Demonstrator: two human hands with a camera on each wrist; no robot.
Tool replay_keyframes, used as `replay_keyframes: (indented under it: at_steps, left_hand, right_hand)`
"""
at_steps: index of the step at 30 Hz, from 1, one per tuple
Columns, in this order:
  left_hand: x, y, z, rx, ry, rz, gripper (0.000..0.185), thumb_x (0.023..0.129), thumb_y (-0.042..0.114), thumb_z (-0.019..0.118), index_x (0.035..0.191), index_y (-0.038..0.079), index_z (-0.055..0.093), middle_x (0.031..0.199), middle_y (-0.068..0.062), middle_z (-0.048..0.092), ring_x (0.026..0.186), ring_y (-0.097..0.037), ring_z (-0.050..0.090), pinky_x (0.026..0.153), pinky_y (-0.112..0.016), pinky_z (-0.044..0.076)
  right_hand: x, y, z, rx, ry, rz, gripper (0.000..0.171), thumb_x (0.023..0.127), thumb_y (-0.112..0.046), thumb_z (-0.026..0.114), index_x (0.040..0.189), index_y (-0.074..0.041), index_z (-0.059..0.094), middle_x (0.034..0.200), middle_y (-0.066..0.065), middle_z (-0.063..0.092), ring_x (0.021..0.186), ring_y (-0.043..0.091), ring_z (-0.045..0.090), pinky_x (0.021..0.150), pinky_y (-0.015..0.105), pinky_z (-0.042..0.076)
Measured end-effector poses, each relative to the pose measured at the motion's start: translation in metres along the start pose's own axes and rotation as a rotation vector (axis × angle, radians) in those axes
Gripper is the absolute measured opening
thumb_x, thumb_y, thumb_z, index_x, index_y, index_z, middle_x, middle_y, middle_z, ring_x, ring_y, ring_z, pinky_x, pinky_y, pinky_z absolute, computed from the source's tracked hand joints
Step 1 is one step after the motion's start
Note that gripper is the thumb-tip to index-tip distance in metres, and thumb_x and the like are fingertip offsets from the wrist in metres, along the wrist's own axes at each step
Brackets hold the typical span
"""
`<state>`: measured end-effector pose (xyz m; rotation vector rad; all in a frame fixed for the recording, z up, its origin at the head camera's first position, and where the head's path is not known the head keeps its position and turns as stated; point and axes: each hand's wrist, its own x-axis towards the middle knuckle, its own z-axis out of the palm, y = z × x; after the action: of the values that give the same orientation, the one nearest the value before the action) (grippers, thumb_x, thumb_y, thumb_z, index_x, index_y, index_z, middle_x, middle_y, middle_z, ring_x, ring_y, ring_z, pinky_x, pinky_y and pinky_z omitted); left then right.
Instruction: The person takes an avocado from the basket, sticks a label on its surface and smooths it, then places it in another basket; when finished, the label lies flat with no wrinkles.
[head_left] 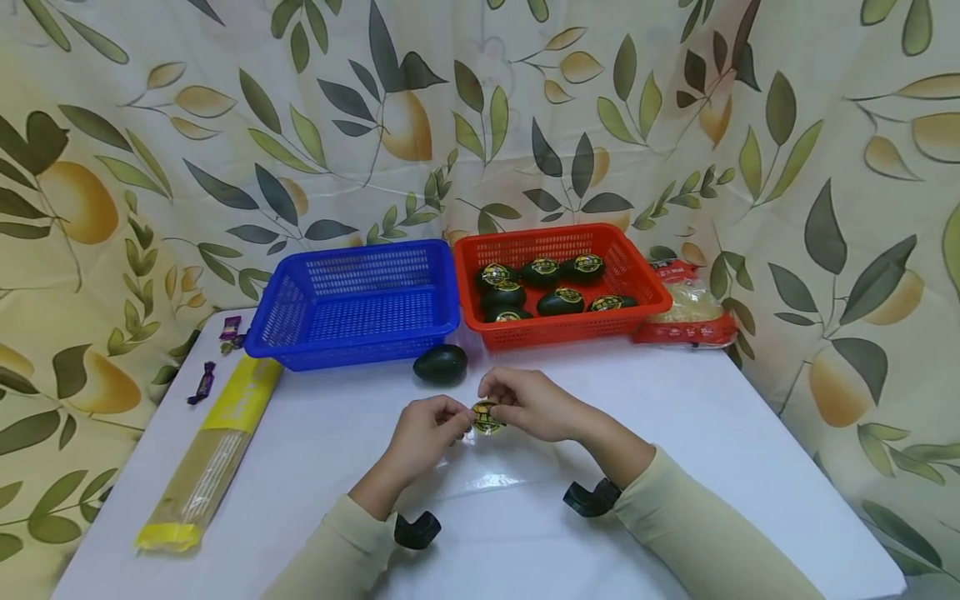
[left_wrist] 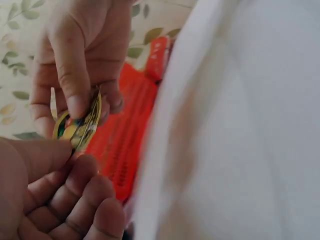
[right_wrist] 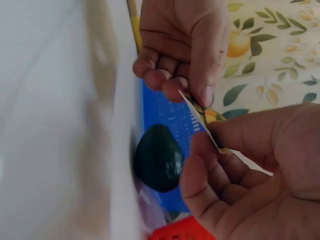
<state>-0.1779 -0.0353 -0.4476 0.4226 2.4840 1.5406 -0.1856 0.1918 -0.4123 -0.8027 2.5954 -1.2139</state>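
Between my two hands is a round black-and-gold sticker (head_left: 487, 419), held up over the table. My left hand (head_left: 423, 431) pinches its left edge between thumb and forefinger. On the other side, my right hand (head_left: 542, 407) grips it with thumb and fingers. The left wrist view shows the sticker (left_wrist: 77, 125) bent, its printed face visible. A pale backing edge (right_wrist: 197, 117) shows in the right wrist view. Just beyond the hands a dark green avocado (head_left: 441, 365) lies on the table, no sticker showing on it. Under the hands lies a clear plastic sheet (head_left: 491, 475).
A blue basket (head_left: 352, 340) stands at the back left, with nothing in it. Beside it, a red basket (head_left: 570, 331) holds several stickered avocados. Right of that lies a red-and-clear food packet (head_left: 690, 312). A long yellow packet (head_left: 217, 454) and small purple-wrapped candies (head_left: 204, 382) lie on the left.
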Motion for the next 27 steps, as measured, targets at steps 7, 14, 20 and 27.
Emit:
replay_keyframes:
  at_steps: [7, 14, 20, 27]
  left_hand:
    - [0.022, 0.008, -0.026, -0.047, 0.158, -0.059, 0.016, 0.101, 0.02, 0.069, 0.097, 0.005, 0.074, 0.088, -0.012, 0.073, 0.075, -0.017, 0.065, 0.065, -0.027, 0.056]
    - [0.05, 0.0, -0.034, 0.017, 0.279, -0.135, 0.023, 0.099, 0.028, 0.069, 0.094, 0.006, 0.076, 0.084, -0.006, 0.074, 0.075, -0.015, 0.066, 0.065, -0.026, 0.054]
    - [0.062, -0.008, -0.028, 0.124, 0.397, -0.156, 0.029, 0.097, 0.034, 0.072, 0.089, 0.007, 0.078, 0.082, -0.005, 0.075, 0.074, -0.019, 0.065, 0.062, -0.028, 0.049]
    - [0.069, -0.012, -0.023, 0.157, 0.466, -0.173, 0.029, 0.094, 0.032, 0.075, 0.085, 0.004, 0.079, 0.086, -0.011, 0.076, 0.079, -0.026, 0.065, 0.065, -0.032, 0.048]
  right_hand:
    - [0.04, 0.008, 0.003, 0.103, 0.175, 0.165, 0.023, 0.1, -0.024, 0.069, 0.117, -0.008, 0.067, 0.101, 0.01, 0.071, 0.085, 0.019, 0.067, 0.073, 0.03, 0.059]
    - [0.073, 0.021, 0.019, 0.035, 0.319, 0.266, 0.019, 0.102, -0.027, 0.065, 0.095, -0.011, 0.072, 0.079, 0.003, 0.067, 0.073, 0.017, 0.059, 0.064, 0.028, 0.049]
    - [0.088, 0.024, 0.035, -0.018, 0.401, 0.319, 0.022, 0.103, -0.028, 0.063, 0.096, -0.009, 0.071, 0.08, 0.003, 0.067, 0.074, 0.017, 0.057, 0.064, 0.027, 0.047]
    - [0.094, 0.026, 0.046, -0.033, 0.463, 0.321, 0.022, 0.104, -0.024, 0.06, 0.095, -0.005, 0.069, 0.08, 0.006, 0.067, 0.073, 0.018, 0.058, 0.064, 0.029, 0.048]
